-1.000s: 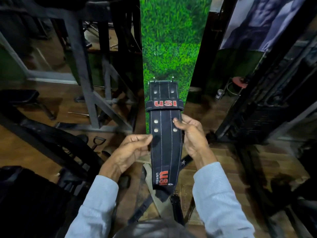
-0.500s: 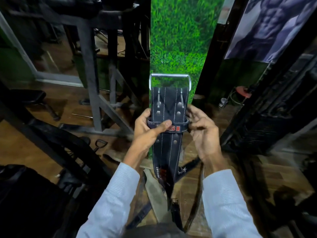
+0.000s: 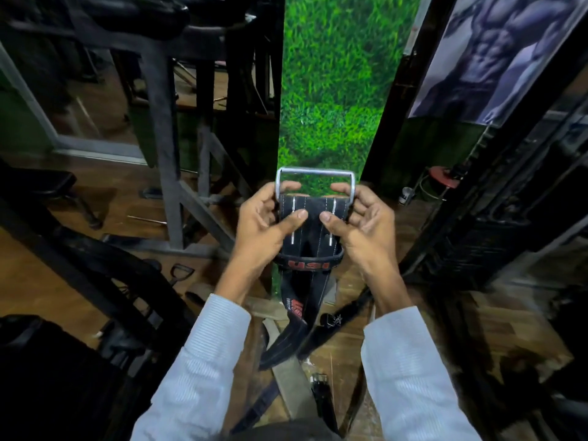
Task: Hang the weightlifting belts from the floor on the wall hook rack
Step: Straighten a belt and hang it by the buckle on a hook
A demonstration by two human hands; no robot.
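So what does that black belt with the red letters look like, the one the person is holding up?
The black weightlifting belt with red letters looks like thick leather with pale stitch lines. At its top is a silver metal buckle frame with two prongs lying down on the strap. A loop with red letters wraps it lower down, and the tail hangs toward the floor. The left hand and right hand grip its top corners, thumbs pressing its front.
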